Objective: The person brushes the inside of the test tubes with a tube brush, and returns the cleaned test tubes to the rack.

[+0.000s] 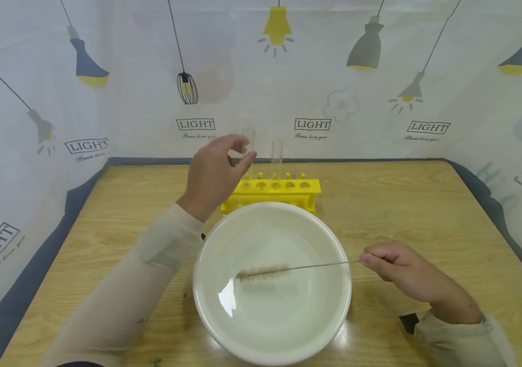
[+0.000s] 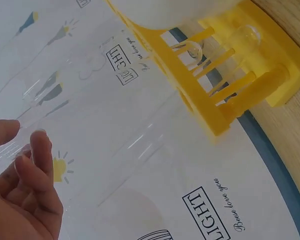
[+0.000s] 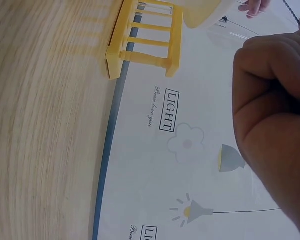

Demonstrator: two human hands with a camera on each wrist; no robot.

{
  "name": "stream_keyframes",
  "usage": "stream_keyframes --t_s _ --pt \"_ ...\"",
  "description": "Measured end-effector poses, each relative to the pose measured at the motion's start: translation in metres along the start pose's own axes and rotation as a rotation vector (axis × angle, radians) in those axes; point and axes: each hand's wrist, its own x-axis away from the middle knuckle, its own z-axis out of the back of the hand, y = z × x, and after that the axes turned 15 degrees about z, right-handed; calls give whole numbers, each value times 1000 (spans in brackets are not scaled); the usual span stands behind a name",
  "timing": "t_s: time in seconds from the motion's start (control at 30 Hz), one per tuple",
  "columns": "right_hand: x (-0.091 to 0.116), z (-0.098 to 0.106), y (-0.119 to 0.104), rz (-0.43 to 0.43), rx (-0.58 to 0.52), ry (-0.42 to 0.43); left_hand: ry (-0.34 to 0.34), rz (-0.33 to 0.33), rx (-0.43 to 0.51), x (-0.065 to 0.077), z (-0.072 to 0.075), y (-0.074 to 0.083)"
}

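My right hand (image 1: pixel 403 267) grips the thin wire handle of a test tube brush (image 1: pixel 263 272). The brush's tan bristles lie over the water in a white basin (image 1: pixel 341 306). My left hand (image 1: pixel 212 171) is raised at a clear test tube (image 1: pixel 249 153) standing in a yellow test tube rack (image 1: pixel 290 186). Thumb and index finger are parted, and they overlap that tube in the head view. From the left wrist, the fingers (image 2: pixel 40 170) show spread, with the glass tube (image 2: pixel 145 140) off to their side. A second test tube (image 1: pixel 277 155) stands upright in the rack.
The basin sits on a wooden table (image 1: pixel 394 199), directly in front of the rack. A dark edge runs along the table's back, against a white backdrop (image 1: pixel 252 107) printed with lamps. A small black piece (image 1: pixel 409 322) shows beside the right sleeve.
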Motion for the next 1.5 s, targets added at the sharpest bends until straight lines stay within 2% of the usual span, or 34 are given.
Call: stream_keyframes --t_s 0.1,0.27,0.43,0.67,0.9,1.0,1.17,1.27,1.3,1.37,1.5 --pt "-1 -1 -1 -30 0 -3 6 24 -59 0 -4 -5" --pt "-1 -3 -1 -52 -10 -14 -55 76 -168 2 -11 -9" --pt "-1 -4 0 -56 -2 -17 -94 125 -221 0 -13 -8" --pt "-2 -5 1 -57 -4 -18 -117 119 -288 -4 -14 -7" --pt "-3 -6 2 -58 10 -18 -134 113 -289 -5 -10 -5" --pt "-3 -7 2 -57 11 -16 -94 89 -261 -3 -5 -9" --pt "-5 -7 0 -62 23 -13 89 20 -146 2 8 -27" --pt "-5 -7 -1 -70 24 -10 148 51 -93 4 14 -41" --pt "-6 -7 -2 -72 23 -10 140 78 -78 3 15 -44" --pt "-5 -6 -3 -68 22 -10 79 156 -51 1 17 -49" --pt "-4 -7 -3 -73 24 -7 -130 319 10 -5 13 -53"
